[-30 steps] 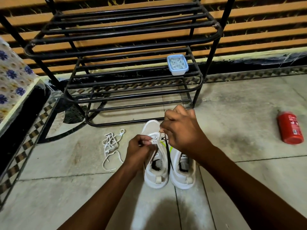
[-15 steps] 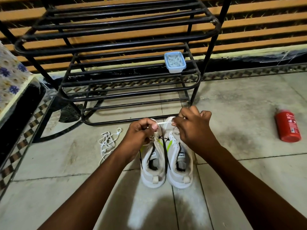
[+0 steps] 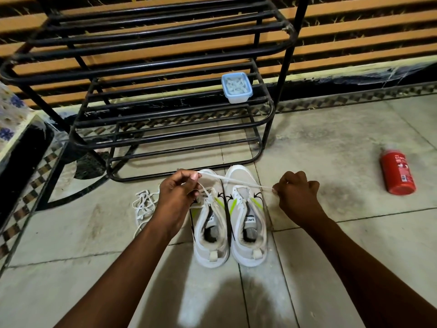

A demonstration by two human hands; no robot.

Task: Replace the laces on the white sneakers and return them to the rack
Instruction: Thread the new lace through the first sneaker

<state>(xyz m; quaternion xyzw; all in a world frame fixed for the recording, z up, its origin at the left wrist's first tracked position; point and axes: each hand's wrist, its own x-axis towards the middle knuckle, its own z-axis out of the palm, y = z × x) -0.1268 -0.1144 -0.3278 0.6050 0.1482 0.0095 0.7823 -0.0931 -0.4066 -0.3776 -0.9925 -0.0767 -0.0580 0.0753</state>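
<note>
Both hands have drawn apart since half a second ago, stretching a white lace point(image 3: 238, 181) taut. The left hand point(image 3: 177, 197) pinches one end and the right hand point(image 3: 298, 200) pinches the other, fingers curled. Beneath it, the white sneakers point(image 3: 208, 259) stand side by side. From them, a loose lace heap point(image 3: 143, 202) lies at nine o'clock, the black rack point(image 3: 287, 31) at twelve, and a red can point(image 3: 397, 174) at two.

Floor point(image 3: 331, 143) bears sneakers point(image 3: 246, 178), loose lace point(image 3: 143, 204), rack point(image 3: 286, 67) — red can point(image 3: 397, 172).
</note>
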